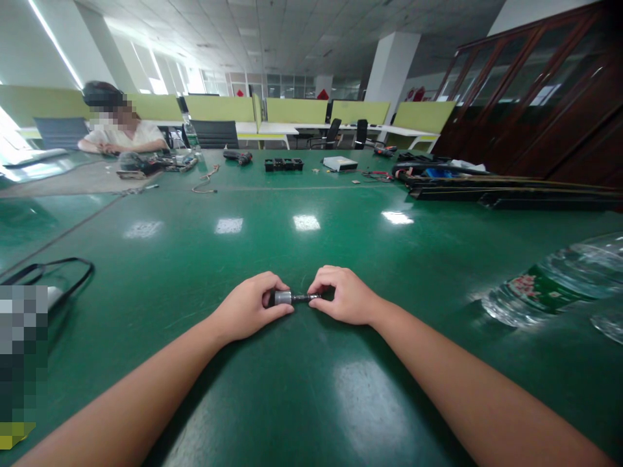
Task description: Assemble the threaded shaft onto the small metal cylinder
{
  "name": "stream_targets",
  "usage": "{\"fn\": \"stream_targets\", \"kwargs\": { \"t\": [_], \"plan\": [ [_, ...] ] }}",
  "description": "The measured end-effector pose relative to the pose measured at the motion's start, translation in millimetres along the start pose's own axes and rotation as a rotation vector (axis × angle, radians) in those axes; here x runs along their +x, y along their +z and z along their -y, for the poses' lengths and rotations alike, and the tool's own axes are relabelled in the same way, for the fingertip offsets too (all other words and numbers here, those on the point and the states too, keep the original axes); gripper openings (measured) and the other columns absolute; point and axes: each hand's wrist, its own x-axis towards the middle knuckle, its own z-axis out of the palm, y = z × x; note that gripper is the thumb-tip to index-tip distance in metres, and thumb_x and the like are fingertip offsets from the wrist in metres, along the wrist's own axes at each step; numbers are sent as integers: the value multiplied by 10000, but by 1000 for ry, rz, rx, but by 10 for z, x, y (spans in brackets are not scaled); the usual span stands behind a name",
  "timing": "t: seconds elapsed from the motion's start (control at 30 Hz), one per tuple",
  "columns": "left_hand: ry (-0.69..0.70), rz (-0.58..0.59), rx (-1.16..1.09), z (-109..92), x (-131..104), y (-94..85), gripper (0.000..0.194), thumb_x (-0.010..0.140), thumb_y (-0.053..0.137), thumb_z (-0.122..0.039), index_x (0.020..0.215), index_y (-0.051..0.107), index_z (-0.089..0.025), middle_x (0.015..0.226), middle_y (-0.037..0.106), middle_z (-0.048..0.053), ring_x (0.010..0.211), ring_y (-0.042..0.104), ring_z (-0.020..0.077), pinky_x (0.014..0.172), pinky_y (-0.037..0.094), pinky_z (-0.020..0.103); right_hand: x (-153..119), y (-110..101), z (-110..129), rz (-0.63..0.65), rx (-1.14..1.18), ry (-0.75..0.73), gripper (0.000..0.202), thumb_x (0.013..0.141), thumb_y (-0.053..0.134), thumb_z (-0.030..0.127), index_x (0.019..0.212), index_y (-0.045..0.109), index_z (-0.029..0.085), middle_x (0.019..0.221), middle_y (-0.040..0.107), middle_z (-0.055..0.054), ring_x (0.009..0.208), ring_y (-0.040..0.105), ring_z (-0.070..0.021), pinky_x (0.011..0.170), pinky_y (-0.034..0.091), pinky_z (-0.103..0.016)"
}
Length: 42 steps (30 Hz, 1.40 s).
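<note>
Between my hands, low over the green table (pixel 272 243), lies a small silver-and-black cylindrical tool (pixel 283 298) with a thin dark shaft (pixel 300 298), roughly level. My left hand (pixel 253 303) is closed round its thick end, thumb and fingers on either side of the silver part. At the shaft's far end, my right hand (pixel 344 295) pinches the tip between thumb and fingers. The exact kind of tool is too small to make out. Part of the thick end is hidden in the left hand.
Clear plastic water bottles (pixel 545 288) lie at the right. A black cord (pixel 80 261) loops at the left edge. Across the table are a power drill (pixel 237 156), a black part (pixel 283 165), a white box (pixel 339 163) and long dark strips (pixel 487 188). A person (pixel 124 130) sits far left.
</note>
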Motion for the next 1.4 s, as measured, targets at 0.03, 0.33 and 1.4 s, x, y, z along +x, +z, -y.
{"fn": "stream_targets", "kwargs": {
  "t": [0.03,0.33,1.4],
  "plan": [
    [-3,-2,1,0,0,0,268,816,681,-415,962,653,-192,768,566,-10,664,511,148,616,375,258,-3,-11,-12,-1,5,8,67,710,736,156,767,701,166,719,635,-18,715,562,-150,683,432,-280],
    [-21,-9,13,6,10,10,274,822,674,-428,962,650,-193,755,568,-9,653,514,150,609,375,257,-31,-134,-124,-2,-8,69,55,690,729,137,731,703,162,702,623,-19,678,560,-144,640,437,-267],
    [1,6,8,3,6,10,284,809,684,-428,972,649,-198,768,573,-8,666,513,149,597,368,247,17,85,75,31,166,39,297,697,716,102,986,694,170,864,673,-32,788,601,-151,764,483,-290]
  ]
}}
